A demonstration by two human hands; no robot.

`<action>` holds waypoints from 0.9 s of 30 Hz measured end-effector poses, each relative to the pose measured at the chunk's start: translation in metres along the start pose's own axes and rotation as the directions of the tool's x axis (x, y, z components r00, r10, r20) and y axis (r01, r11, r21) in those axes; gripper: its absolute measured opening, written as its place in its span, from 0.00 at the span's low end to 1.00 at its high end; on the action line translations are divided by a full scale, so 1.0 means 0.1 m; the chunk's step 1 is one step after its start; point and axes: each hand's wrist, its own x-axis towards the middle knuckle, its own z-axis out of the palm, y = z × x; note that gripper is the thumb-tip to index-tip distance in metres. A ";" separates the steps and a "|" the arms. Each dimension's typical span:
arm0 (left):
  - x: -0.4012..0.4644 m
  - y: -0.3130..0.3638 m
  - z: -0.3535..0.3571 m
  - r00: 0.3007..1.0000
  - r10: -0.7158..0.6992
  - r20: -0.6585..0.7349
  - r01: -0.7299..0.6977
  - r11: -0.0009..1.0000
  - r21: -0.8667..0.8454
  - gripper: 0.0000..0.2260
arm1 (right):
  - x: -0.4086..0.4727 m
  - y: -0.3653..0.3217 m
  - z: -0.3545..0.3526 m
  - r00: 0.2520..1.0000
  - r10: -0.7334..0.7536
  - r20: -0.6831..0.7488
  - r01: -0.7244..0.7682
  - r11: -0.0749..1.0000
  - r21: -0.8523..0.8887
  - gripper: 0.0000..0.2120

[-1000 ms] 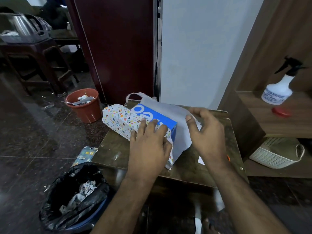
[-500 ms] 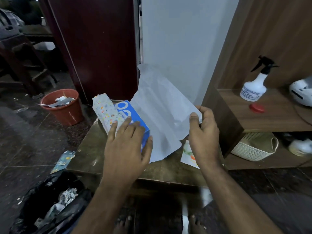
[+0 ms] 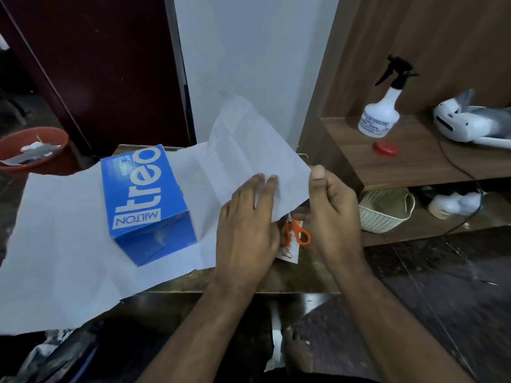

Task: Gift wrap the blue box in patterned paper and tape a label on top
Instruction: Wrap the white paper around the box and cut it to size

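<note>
The blue box (image 3: 143, 200) with white lettering lies bare on the wrapping paper (image 3: 60, 239), which is spread white side up over the small table (image 3: 249, 280). The paper's right part is lifted off the table. My right hand (image 3: 329, 205) pinches its right edge between thumb and fingers. My left hand (image 3: 246, 222) rests flat on the raised paper just left of that, fingers together. A label card (image 3: 289, 254) and orange-handled scissors (image 3: 300, 233) lie partly hidden under the paper and my hands.
A wooden shelf unit at the right holds a spray bottle (image 3: 383, 111), a red lid (image 3: 385, 148) and a white device (image 3: 467, 120); a white basket (image 3: 384, 211) sits below. A red bucket (image 3: 30, 150) stands on the floor at left. A bare foot (image 3: 298, 352) is under the table.
The paper has come off the box and now lies spread flat at the left. My left hand left the box and moved right onto the raised paper. The view shifted right.
</note>
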 end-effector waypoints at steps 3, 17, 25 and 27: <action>0.05 -0.03 0.09 0.996 -0.047 -0.081 0.041 0.996 -0.076 0.30 | -0.03 0.05 -0.11 0.994 0.109 0.002 -0.109 0.991 0.079 0.26; 0.04 -0.19 0.19 0.997 -0.073 0.032 0.077 0.983 -0.166 0.26 | -0.12 0.15 -0.03 0.963 0.046 0.266 0.217 0.454 -0.864 0.13; -0.03 -0.23 0.02 0.997 -0.012 0.079 0.006 0.997 0.072 0.25 | -0.06 0.08 -0.09 0.963 0.039 0.266 0.221 0.448 -0.866 0.11; -0.04 -0.26 -0.02 0.995 -0.006 0.104 -0.003 0.996 0.090 0.25 | -0.10 0.08 -0.09 0.965 0.054 0.256 0.210 0.425 -0.881 0.11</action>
